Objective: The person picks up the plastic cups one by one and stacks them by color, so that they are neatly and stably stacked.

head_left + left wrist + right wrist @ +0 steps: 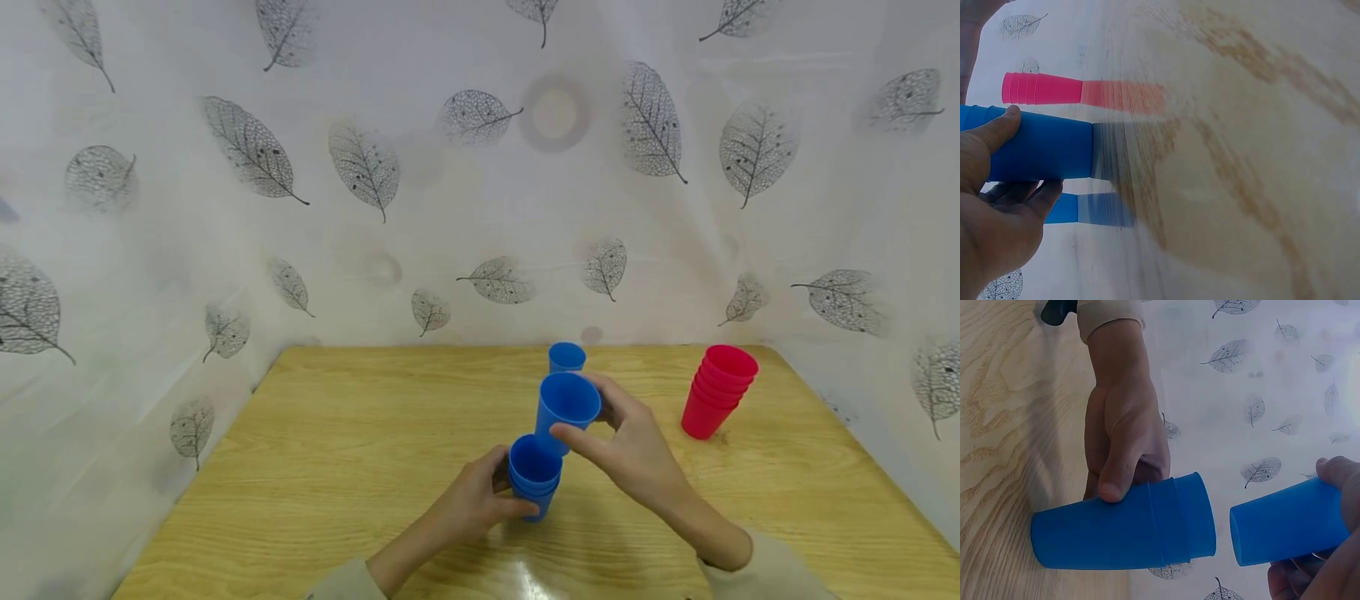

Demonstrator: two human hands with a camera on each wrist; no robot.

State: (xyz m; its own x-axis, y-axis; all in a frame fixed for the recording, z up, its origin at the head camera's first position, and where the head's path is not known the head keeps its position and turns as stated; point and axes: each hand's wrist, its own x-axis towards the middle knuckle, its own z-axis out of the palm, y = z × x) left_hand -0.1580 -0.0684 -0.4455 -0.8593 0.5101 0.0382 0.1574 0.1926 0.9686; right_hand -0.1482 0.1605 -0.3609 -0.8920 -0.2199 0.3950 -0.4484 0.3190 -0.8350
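A short stack of nested blue cups (537, 487) stands upright on the table, and my left hand (476, 500) holds it with thumb and fingers around its side. My right hand (637, 450) grips a single blue cup (549, 423), mouth up, just above that stack. In the right wrist view, a gap shows between the base of this held cup (1282, 522) and the top rim of the stack (1100, 534). Another blue cup (566, 358) stands behind, partly hidden by the cup in my right hand.
At the right of the wooden table (360, 425) stands a stack of several red cups (712, 400). A white sheet with a leaf print (420, 217) hangs along the back and sides of the table.
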